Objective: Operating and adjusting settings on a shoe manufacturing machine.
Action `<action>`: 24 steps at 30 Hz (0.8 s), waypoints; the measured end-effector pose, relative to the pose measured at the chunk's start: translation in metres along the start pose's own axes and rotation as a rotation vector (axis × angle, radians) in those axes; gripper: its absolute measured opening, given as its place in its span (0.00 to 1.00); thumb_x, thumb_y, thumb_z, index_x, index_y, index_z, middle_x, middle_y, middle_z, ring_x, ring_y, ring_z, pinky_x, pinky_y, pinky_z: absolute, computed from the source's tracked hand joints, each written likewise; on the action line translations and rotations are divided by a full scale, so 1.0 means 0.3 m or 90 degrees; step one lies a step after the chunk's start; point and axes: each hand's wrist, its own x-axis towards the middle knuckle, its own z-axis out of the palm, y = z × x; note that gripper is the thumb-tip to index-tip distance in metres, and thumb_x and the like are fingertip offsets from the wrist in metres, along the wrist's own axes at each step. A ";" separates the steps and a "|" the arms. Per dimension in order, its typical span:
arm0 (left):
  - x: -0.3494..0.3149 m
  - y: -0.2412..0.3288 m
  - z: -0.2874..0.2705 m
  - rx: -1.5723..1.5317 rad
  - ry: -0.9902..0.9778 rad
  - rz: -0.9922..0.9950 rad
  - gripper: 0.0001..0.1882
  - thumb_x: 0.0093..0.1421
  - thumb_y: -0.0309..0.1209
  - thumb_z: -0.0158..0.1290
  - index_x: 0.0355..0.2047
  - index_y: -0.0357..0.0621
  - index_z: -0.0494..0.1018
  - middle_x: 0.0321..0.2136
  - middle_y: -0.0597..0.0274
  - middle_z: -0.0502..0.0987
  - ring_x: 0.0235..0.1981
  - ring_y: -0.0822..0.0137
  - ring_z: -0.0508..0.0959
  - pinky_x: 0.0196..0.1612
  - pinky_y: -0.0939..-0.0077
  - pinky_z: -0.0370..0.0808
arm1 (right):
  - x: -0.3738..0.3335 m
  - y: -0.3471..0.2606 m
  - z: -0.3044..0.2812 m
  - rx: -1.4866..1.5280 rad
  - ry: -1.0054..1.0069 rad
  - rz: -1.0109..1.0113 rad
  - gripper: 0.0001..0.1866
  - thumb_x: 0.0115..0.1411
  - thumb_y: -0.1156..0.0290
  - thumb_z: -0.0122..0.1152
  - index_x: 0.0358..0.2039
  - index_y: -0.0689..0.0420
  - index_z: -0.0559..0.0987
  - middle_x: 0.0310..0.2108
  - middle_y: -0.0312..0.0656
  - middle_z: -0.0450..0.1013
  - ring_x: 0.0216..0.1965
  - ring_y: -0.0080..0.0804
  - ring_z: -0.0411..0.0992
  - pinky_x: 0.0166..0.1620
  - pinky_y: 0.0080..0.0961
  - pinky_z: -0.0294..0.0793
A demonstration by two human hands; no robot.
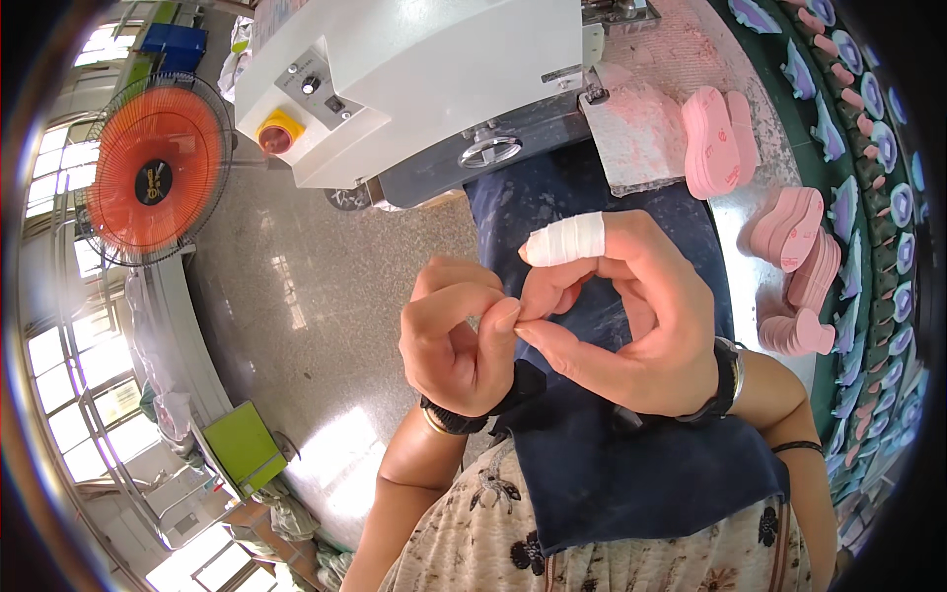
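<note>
My left hand (pixel 456 335) is closed, its thumb and forefinger pinched together in front of my lap. Against those fingertips, the thumb and a finger of my right hand (pixel 641 316) also press together. Anything between the two pinches is hidden or too small to make out. White tape (pixel 567 240) wraps one finger of the right hand, which reaches out over the others. Beneath both hands a dark blue cloth (pixel 631 474) covers my lap and runs up to the machine.
A pale machine (pixel 414 89) with a yellow-and-red button (pixel 279 132) stands ahead. Pink insole stacks (pixel 712 143) lie at the right on a worktop, beside a green conveyor (pixel 843 128) carrying bluish shoe parts (pixel 831 128). An orange fan (pixel 158 168) stands far left.
</note>
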 end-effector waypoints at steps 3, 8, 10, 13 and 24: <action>-0.006 -0.007 0.000 -0.022 -0.005 0.015 0.11 0.60 0.21 0.57 0.38 0.36 0.66 0.27 0.54 0.74 0.25 0.65 0.73 0.29 0.74 0.70 | 0.000 -0.001 0.004 0.023 0.008 0.033 0.29 0.48 0.87 0.68 0.51 0.65 0.69 0.32 0.40 0.75 0.34 0.22 0.73 0.41 0.20 0.71; -0.026 -0.004 0.017 0.003 0.012 -0.004 0.11 0.61 0.21 0.57 0.38 0.35 0.66 0.27 0.54 0.74 0.25 0.65 0.73 0.29 0.76 0.70 | -0.007 0.013 0.012 0.057 0.002 0.037 0.32 0.48 0.87 0.65 0.54 0.66 0.65 0.33 0.40 0.74 0.34 0.22 0.73 0.42 0.21 0.71; -0.024 0.005 0.021 -0.005 0.014 -0.015 0.10 0.62 0.22 0.56 0.38 0.36 0.65 0.27 0.54 0.74 0.25 0.66 0.73 0.29 0.76 0.69 | 0.003 0.009 0.006 0.045 -0.004 0.020 0.32 0.48 0.87 0.64 0.54 0.66 0.65 0.34 0.40 0.73 0.34 0.22 0.73 0.42 0.22 0.71; -0.028 0.028 0.026 -0.048 0.027 -0.066 0.08 0.65 0.26 0.54 0.37 0.37 0.65 0.26 0.55 0.73 0.24 0.70 0.71 0.28 0.78 0.68 | 0.022 -0.006 0.000 0.069 0.049 0.021 0.31 0.49 0.88 0.62 0.55 0.65 0.64 0.34 0.39 0.70 0.33 0.22 0.71 0.43 0.23 0.71; -0.022 0.051 0.025 -0.172 0.012 -0.215 0.11 0.70 0.34 0.47 0.38 0.39 0.64 0.27 0.59 0.72 0.23 0.76 0.68 0.28 0.83 0.66 | 0.017 -0.002 -0.018 -0.005 -0.027 -0.028 0.20 0.52 0.89 0.61 0.46 0.63 0.73 0.38 0.42 0.71 0.36 0.25 0.72 0.39 0.22 0.72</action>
